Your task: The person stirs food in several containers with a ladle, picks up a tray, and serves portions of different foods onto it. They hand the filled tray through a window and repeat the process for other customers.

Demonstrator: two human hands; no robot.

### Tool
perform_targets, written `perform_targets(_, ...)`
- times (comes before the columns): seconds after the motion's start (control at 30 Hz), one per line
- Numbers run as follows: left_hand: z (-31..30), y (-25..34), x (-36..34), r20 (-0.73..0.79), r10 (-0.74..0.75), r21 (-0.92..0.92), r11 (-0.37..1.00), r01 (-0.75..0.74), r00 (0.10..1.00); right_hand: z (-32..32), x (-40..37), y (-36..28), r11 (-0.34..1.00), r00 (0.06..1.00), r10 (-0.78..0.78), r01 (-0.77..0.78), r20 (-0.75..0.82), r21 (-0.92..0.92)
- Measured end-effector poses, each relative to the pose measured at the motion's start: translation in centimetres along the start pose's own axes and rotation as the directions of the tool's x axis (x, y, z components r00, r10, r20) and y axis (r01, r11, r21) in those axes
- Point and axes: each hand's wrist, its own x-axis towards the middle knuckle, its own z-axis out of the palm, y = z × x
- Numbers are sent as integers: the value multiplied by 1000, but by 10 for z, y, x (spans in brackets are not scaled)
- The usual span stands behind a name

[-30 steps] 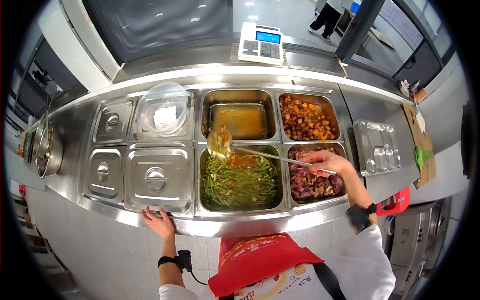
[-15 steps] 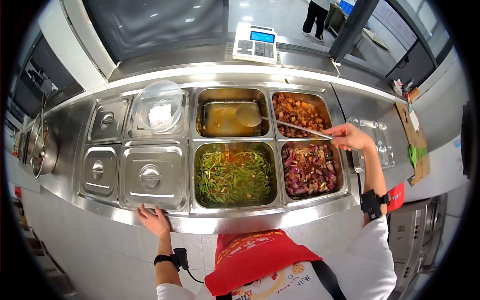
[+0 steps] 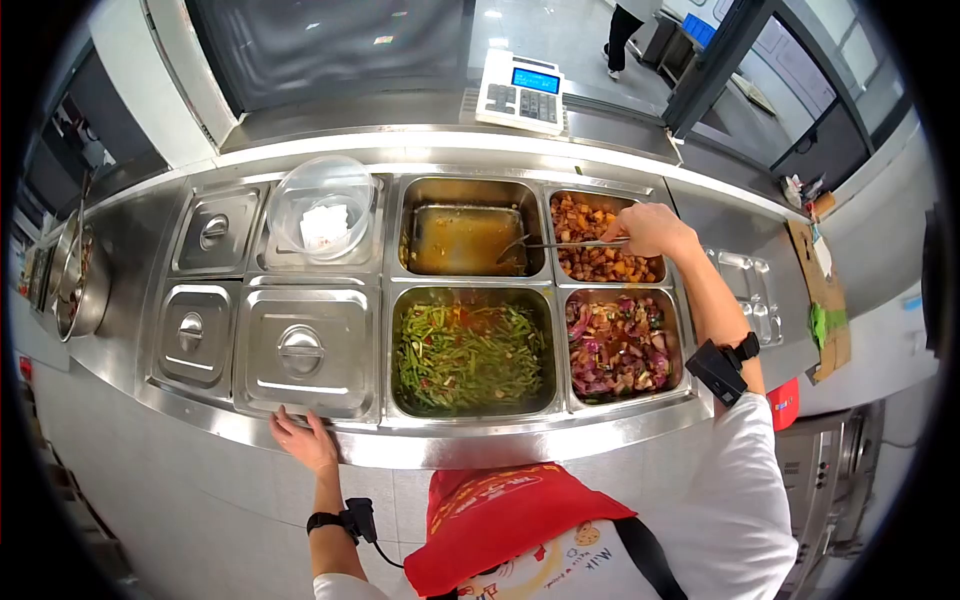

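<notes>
My right hand [image 3: 652, 232] is closed round the handle of a metal ladle [image 3: 515, 249], over the pan of diced orange and brown food [image 3: 590, 262]. The ladle's head lies in the right part of the pan of thin brown liquid [image 3: 450, 240]. In front of that pan is one of green beans [image 3: 470, 352]. To the right of the beans, a pan holds purple onion pieces [image 3: 618, 345]. With fingers spread, my left hand [image 3: 306, 440] rests at the counter's front edge [image 3: 400, 445], just below a large lidded pan [image 3: 300, 352], holding nothing.
A clear plastic bowl [image 3: 350, 190] with something white inside sits on a lid. Smaller lids [image 3: 190, 335] are at the left, near a metal bowl [image 3: 90, 290]. A white keypad device [image 3: 520, 95] stands behind. Right are metal trays [image 3: 745, 290]. A person [image 3: 625, 40] stands beyond.
My right hand has moved left and away from me. The ladle's head has turned and sits a little lower and farther right in the liquid pan. My left hand has barely moved.
</notes>
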Motion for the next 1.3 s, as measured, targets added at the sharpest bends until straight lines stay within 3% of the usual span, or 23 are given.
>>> perform_targets(0.13,-4,3,1,1,0,-19,1000,0,1000,-14,4,-7,998,996,-48,50,80,-23)
perform_targets(0.23,-3,3,1,-4,-6,-8,1000,6,1000,-26,9,-5,968,943,5,-88,334,235)
perform_targets(0.3,-2,2,2,-12,3,-7,1000,-3,1000,-23,9,3,899,917,-17,-161,399,407)
perform_targets(0.37,-2,1,1,-12,5,-11,1000,-5,1000,-8,10,21,755,889,-85,-237,449,611)
perform_targets(0.47,-2,3,1,-14,-7,-17,1000,6,1000,55,22,52,360,857,-218,-374,467,854)
perform_targets(0.63,-5,5,1,-3,4,-7,1000,-4,1000,111,42,5,53,852,-332,-411,404,910)
perform_targets(0.77,-3,5,1,3,6,7,1000,-6,1000,134,56,-22,-39,869,-350,-386,350,921)
perform_targets(0.83,-3,5,2,3,1,11,1000,-1,1000,141,55,-35,-175,861,-374,-430,345,885)
perform_targets(1.0,0,3,2,13,1,14,1000,-1,1000,176,44,-16,-410,848,-456,-471,271,781)
perform_targets(1.1,-1,6,2,26,-7,22,1000,7,1000,183,26,-15,-467,870,-441,-433,221,771)
perform_targets(1.27,-2,6,2,35,-1,27,1000,0,999,175,-12,-5,-429,906,-395,-328,152,842)
perform_targets(1.3,-3,7,2,37,-4,27,1000,3,999,170,-19,2,-367,901,-409,-308,145,878)
